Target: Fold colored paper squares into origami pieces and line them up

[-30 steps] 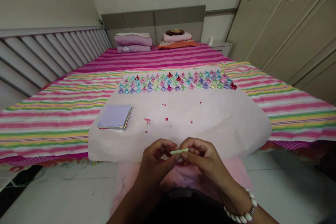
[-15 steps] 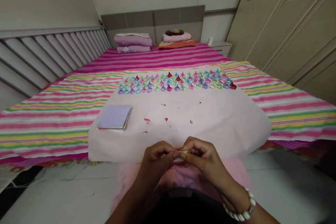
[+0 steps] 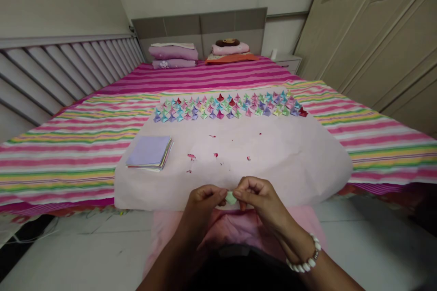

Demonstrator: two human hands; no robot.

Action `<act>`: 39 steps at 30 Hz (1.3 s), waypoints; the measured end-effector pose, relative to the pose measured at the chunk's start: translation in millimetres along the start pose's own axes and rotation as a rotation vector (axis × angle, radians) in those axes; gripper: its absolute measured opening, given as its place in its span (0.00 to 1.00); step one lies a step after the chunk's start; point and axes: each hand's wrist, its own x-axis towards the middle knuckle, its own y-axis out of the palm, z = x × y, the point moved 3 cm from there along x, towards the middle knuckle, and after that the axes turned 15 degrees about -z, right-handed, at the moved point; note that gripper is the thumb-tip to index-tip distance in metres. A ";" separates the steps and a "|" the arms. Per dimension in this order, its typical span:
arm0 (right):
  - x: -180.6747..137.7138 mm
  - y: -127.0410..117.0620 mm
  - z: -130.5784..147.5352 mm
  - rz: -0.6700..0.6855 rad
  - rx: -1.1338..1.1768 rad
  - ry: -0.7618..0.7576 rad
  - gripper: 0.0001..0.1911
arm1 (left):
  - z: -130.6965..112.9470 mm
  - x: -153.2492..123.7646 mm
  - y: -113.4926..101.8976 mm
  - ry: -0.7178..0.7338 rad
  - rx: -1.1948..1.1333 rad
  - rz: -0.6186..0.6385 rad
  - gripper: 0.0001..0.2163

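A small pale-green folded paper (image 3: 231, 198) is pinched between my two hands, over the near edge of the pinkish sheet (image 3: 290, 173). My left hand (image 3: 205, 202) grips its left end between thumb and forefinger. On the other end, the thumb and fingers of my right hand (image 3: 257, 195) are closed. Beyond the hands, several folded paper pieces (image 3: 220, 113) in many colours stand in rows along the sheet's far side. To the left lies a stack of square paper (image 3: 148, 151) with a lilac sheet on top.
Red marks or torn spots (image 3: 191, 157) dot the middle of the sheet. Beneath it is a bed with a striped cover (image 3: 68, 150). Folded bedding (image 3: 173, 54) is piled by the headboard (image 3: 180, 25). A slatted rail (image 3: 68, 70) runs along the left.
The pale-green paper has turned from edge-on to showing a broader face between my fingers. My hands have moved slightly apart, and the right wrist has shifted a little left.
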 end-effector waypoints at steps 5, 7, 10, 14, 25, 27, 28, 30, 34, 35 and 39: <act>8.3 2.2 -13.9 -0.020 0.072 0.045 0.13 | 7.7 7.7 1.4 0.049 0.033 -0.057 0.13; 11.0 2.3 -14.4 -0.006 0.040 0.033 0.13 | 1.6 8.6 3.8 0.111 0.111 -0.047 0.11; 13.5 1.2 -9.0 -0.016 -0.013 0.006 0.14 | -8.7 8.6 9.2 0.141 0.204 0.022 0.11; 15.3 2.5 -0.1 0.021 -0.065 -0.025 0.14 | -17.7 12.5 12.3 0.195 0.267 0.054 0.13; 51.8 2.0 -0.4 0.001 -0.092 -0.002 0.17 | -11.6 50.1 17.9 0.030 0.187 0.101 0.18; 58.6 3.3 -2.6 -0.010 -0.051 0.060 0.17 | -14.0 55.6 18.1 0.095 0.237 0.103 0.19; 62.0 4.0 -3.5 -0.021 -0.028 0.092 0.17 | -15.2 58.3 18.1 0.130 0.266 0.092 0.19; 69.0 5.4 -5.0 -0.049 0.022 0.145 0.17 | -16.5 64.1 18.1 0.171 0.305 0.057 0.19; 84.9 4.9 -6.1 -0.101 0.092 0.207 0.16 | -23.6 75.8 14.2 0.363 0.286 -0.052 0.12; 88.9 4.1 -6.3 -0.110 0.105 0.221 0.16 | -27.3 78.0 12.6 0.472 0.290 -0.076 0.10; 102.3 2.9 -8.4 -0.109 0.120 0.272 0.15 | -34.7 87.7 12.2 0.783 0.424 -0.003 0.05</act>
